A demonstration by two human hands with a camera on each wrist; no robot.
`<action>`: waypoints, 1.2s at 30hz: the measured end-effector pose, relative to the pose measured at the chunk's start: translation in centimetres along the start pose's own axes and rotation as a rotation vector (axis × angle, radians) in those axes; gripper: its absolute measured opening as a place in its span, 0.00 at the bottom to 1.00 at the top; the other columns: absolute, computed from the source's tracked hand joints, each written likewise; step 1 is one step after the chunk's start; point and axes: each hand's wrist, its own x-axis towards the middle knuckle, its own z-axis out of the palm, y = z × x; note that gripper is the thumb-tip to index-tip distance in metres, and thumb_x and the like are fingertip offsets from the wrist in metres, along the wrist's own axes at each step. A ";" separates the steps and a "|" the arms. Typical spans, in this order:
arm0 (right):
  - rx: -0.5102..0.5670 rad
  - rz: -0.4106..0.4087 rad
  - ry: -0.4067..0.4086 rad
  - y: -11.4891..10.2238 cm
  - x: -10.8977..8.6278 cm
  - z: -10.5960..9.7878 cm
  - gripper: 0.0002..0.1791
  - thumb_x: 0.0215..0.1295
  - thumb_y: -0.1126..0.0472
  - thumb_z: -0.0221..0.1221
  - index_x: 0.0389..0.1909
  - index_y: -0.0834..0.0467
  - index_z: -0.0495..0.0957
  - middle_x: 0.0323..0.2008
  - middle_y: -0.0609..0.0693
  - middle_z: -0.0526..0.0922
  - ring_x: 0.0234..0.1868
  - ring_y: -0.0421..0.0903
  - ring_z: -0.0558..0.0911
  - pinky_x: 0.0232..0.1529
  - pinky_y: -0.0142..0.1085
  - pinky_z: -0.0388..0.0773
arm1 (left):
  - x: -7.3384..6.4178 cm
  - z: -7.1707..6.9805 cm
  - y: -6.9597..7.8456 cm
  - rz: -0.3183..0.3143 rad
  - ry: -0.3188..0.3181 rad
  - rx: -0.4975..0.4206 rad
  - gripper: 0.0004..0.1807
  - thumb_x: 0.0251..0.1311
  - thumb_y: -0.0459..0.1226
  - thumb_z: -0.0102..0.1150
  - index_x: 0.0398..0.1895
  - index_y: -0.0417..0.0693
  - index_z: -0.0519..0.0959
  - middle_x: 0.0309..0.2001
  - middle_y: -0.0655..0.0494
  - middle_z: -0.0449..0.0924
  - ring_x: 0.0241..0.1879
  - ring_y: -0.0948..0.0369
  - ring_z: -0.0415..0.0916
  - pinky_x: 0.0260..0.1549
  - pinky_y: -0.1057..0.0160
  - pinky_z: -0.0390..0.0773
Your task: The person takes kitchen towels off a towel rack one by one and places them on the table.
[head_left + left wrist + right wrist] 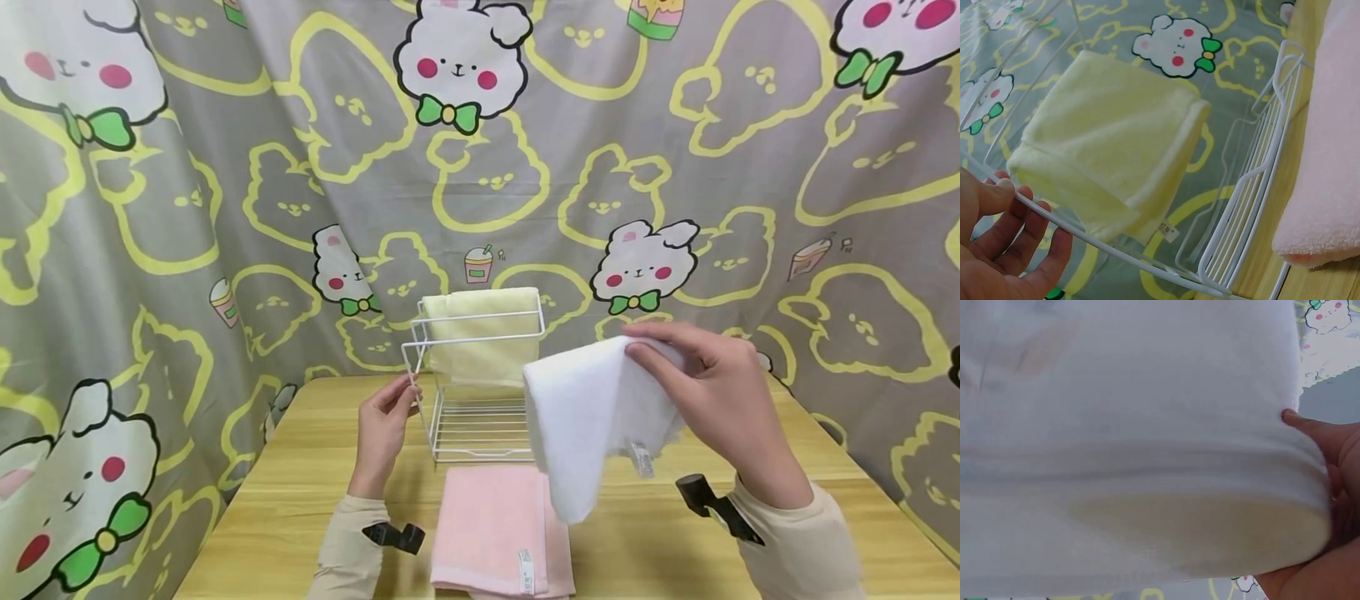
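1. Nearest: folded pink terry-cloth towel (487, 529) w/ white tag, flat on pale wood-grain surface (292, 475), in front of rack.
2. R hand (720, 387), beige sleeve, black wrist strap (723, 510): thumb & fingers pinch top edge of soft white cloth towel (573, 408), held up, hanging. It blocks view of rack's R front & pink towel's upper R corner; can't tell if it touches pink.
3. L hand (386, 417), well apart from R, similar strap (393, 537): fingers pinch L side wire of white wire-metal rack (480, 422).
4. Pale-yellow cloth towel (483, 362) hangs up top in rack, wires crossing in front.
5. Far: grey fabric curtain (540, 142), yellow outlines, white rabbits.
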 end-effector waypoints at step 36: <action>-0.054 0.007 -0.129 2.4 -8.1 -0.8 0.20 0.54 0.71 0.74 0.43 0.45 0.89 0.38 0.41 0.90 0.26 0.31 0.76 0.22 0.21 0.70 | -0.2 -0.1 0.0 0.002 0.002 -0.010 0.16 0.70 0.29 0.61 0.58 0.33 0.82 0.40 0.59 0.87 0.39 0.67 0.83 0.42 0.68 0.88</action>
